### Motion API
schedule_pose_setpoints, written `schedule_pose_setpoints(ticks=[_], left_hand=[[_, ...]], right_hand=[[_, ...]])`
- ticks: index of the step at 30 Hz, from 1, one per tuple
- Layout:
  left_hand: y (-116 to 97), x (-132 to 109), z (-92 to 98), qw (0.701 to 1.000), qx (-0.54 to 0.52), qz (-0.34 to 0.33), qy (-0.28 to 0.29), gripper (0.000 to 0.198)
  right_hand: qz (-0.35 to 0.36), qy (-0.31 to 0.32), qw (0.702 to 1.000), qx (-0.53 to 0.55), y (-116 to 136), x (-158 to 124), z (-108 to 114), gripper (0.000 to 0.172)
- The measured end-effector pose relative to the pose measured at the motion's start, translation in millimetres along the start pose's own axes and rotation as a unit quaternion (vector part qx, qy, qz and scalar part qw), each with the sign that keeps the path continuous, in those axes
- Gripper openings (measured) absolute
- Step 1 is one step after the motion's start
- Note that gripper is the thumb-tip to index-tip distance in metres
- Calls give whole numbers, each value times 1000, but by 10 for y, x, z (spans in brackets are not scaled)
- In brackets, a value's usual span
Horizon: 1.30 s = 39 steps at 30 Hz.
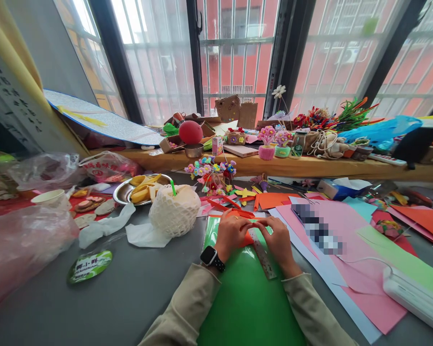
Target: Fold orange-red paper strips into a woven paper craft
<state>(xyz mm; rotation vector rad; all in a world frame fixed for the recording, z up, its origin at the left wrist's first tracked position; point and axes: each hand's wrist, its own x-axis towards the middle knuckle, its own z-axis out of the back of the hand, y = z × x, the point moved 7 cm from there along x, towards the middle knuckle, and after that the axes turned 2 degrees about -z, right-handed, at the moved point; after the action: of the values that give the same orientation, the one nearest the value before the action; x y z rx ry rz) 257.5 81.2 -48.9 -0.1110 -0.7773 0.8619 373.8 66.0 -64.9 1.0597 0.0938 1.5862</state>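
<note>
My left hand [231, 234], with a black watch on its wrist, and my right hand [277, 239] meet fingertip to fingertip. Both pinch a small piece of orange-red paper [251, 225], mostly hidden by the fingers. Beneath them lies a green folder or mat [250, 307] with a glossy surface. A clear ruler [262, 257] with a speckled pattern rests on it, slanting down from between the hands. Just beyond the left hand are red paper strips [234, 204], and farther off sit orange paper sheets [271, 201].
Left of the hands stand a netted coconut [174, 211] with a green straw and a metal plate [120, 192] of banana peels. On the right, pink paper [364, 254], a phone [315, 228] and a white power strip [414, 298] crowd the table. Craft flowers [212, 173] stand ahead.
</note>
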Motion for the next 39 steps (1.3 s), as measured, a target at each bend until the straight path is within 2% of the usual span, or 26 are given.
schedule_pose_setpoints(ticks=[4, 7, 9, 11, 14, 20, 25, 28, 33, 39], left_hand=[[-5, 3, 3, 1000, -27, 3, -6, 19], [7, -1, -10, 999, -31, 11, -3, 19], [52, -7, 4, 999, -47, 26, -8, 18], [135, -16, 34, 995, -82, 59, -18, 19], [249, -31, 58, 982, -153, 110, -23, 23], [181, -33, -28, 966, -233, 111, 30, 28], [136, -43, -96, 965, -233, 97, 64, 29], [160, -39, -109, 966, -227, 104, 71, 30], [172, -17, -66, 961, -248, 111, 49, 29], [211, -8, -23, 955, -264, 131, 27, 27]], right_hand=[[0, -2, 999, 51, 0, 15, 26, 17], [-35, -26, 996, 72, -82, 17, 70, 17], [-89, -64, 989, 95, -218, 7, 130, 19], [-180, -112, 967, 142, -418, -32, 188, 24], [-243, -81, 932, 255, -542, -53, 98, 30], [-167, 58, 940, 292, -242, 10, -95, 28], [-145, 101, 944, 280, -154, 7, -132, 26], [-157, 96, 936, 299, -182, -1, -125, 26], [-233, 23, 909, 345, -354, -21, -76, 28], [-261, -34, 899, 351, -472, -18, 11, 31]])
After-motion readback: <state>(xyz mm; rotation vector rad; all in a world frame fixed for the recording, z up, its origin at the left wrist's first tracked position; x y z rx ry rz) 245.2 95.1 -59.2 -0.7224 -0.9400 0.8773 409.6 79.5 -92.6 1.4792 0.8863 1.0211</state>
